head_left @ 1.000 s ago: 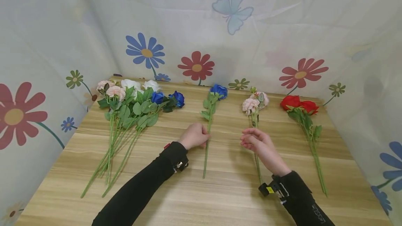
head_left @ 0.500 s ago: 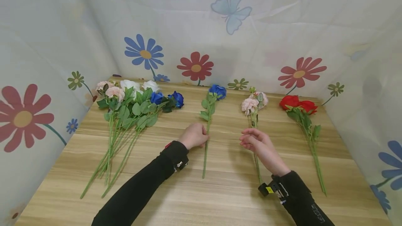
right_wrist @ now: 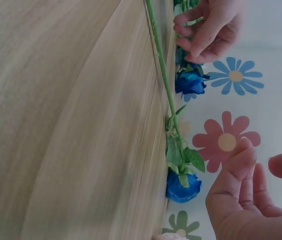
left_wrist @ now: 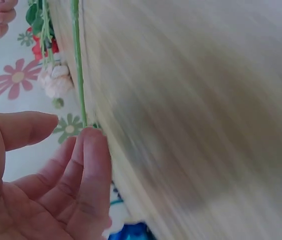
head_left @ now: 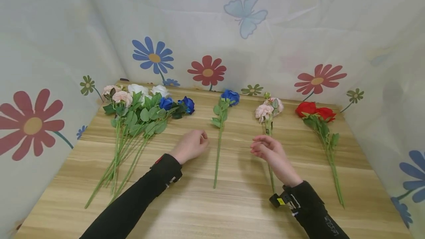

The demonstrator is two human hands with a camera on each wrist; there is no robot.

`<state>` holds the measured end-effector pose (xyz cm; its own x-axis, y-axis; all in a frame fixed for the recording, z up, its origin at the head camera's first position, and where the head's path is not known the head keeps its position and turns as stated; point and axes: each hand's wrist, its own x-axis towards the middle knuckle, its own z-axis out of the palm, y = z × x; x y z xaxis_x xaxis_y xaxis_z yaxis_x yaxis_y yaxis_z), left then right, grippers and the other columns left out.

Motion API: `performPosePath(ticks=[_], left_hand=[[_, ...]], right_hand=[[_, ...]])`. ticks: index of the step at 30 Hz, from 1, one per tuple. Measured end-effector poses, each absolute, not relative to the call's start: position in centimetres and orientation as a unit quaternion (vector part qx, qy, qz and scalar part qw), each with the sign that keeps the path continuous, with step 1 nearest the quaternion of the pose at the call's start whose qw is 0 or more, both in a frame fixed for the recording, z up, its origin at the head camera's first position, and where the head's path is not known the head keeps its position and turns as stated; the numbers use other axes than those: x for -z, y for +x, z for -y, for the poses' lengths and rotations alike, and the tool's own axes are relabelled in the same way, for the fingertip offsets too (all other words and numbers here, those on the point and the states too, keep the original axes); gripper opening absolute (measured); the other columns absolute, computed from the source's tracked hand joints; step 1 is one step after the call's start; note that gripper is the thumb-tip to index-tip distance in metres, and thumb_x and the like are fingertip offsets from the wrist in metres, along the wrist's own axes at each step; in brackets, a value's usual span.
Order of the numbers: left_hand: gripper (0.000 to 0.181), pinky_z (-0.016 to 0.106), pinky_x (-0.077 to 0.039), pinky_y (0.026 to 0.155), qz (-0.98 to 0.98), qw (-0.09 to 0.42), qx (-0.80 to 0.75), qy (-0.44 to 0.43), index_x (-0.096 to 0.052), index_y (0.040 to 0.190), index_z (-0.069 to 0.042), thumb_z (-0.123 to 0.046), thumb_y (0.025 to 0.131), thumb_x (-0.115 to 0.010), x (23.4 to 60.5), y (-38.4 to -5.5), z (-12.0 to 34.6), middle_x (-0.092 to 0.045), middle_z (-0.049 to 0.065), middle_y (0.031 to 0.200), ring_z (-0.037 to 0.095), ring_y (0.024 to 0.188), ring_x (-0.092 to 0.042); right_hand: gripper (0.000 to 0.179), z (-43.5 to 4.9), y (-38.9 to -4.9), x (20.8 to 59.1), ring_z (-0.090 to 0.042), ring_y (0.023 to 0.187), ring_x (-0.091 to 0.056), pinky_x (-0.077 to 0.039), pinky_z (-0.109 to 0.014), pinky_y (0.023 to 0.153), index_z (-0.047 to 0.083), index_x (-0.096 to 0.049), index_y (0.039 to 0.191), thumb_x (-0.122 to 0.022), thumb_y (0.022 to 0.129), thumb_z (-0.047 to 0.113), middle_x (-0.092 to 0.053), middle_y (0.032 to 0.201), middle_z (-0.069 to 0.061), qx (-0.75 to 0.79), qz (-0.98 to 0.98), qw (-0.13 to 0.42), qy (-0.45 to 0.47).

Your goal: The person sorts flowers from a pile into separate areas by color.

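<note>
A single blue rose (head_left: 230, 97) lies on the wooden table, its green stem (head_left: 217, 158) pointing toward me. My left hand (head_left: 191, 146) hovers left of that stem, apart from it, with thumb and fingers separated and nothing between them, as the left wrist view confirms. On the stem's other side, my right hand (head_left: 275, 158) is held over the stems of the pale pink flowers (head_left: 268, 110), covering part of them. Its fingers are loosely bent and hold nothing; in the right wrist view a gap shows between thumb and fingers (right_wrist: 240, 167).
At the left lies a loose bunch of pink, white and blue flowers (head_left: 146, 113) with crossing stems. Red roses (head_left: 315, 111) lie at the right. Behind the wooden table (head_left: 206, 213) hangs a flower-printed cloth (head_left: 186, 17).
My left hand has let go of the blue rose's stem and moved left, away from it. The rose stays in place. My right hand has shifted slightly left.
</note>
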<state>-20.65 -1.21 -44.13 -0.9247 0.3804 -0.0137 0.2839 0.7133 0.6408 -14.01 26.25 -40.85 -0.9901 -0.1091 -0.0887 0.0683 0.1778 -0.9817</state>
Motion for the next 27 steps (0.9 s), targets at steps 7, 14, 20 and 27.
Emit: performPosePath(ticks=[7,14,20,27], left_hand=[[0.017,0.034,-0.048,0.064,-0.936,0.015,-0.302,0.181,-0.061,0.103,-0.006,-0.018,0.090,-0.061,43.3,-19.5,4.4,-0.062,0.002,0.085,0.015,0.071,-0.057],[0.021,0.036,-0.047,0.060,-0.940,-0.042,-0.290,0.174,-0.062,0.106,-0.002,-0.015,0.090,-0.061,42.2,-18.4,7.6,-0.062,0.006,0.085,0.018,0.067,-0.056],[0.021,0.037,-0.044,0.058,-0.946,-0.086,-0.266,0.166,-0.063,0.107,-0.002,-0.013,0.089,-0.062,41.4,-17.9,10.1,-0.062,0.008,0.085,0.021,0.068,-0.055],[0.022,0.036,-0.043,0.055,-0.950,-0.087,-0.256,0.156,-0.061,0.111,-0.004,-0.016,0.092,-0.059,40.4,-17.4,12.8,-0.062,0.010,0.090,0.021,0.067,-0.055]], right_hand=[[0.026,-25.4,-14.2,40.2,-0.022,0.092,-0.061,-0.053,-0.036,0.085,-0.007,-0.047,0.120,-0.047,0.097,0.005,-0.056,0.111,-0.029,0.612,-0.789,0.038,-0.030],[0.024,-25.0,-14.2,39.8,-0.021,0.091,-0.061,-0.053,-0.035,0.083,-0.006,-0.048,0.119,-0.047,0.098,0.005,-0.057,0.110,-0.028,0.605,-0.795,0.033,-0.032],[0.026,-24.4,-14.4,39.6,-0.019,0.090,-0.061,-0.054,-0.027,0.079,-0.006,-0.049,0.120,-0.048,0.097,0.005,-0.057,0.111,-0.028,0.617,-0.786,0.022,-0.030],[0.026,-23.3,-14.8,39.4,-0.022,0.088,-0.061,-0.053,-0.022,0.076,-0.009,-0.050,0.120,-0.048,0.095,-0.001,-0.059,0.106,-0.027,0.610,-0.791,-0.003,-0.038]])
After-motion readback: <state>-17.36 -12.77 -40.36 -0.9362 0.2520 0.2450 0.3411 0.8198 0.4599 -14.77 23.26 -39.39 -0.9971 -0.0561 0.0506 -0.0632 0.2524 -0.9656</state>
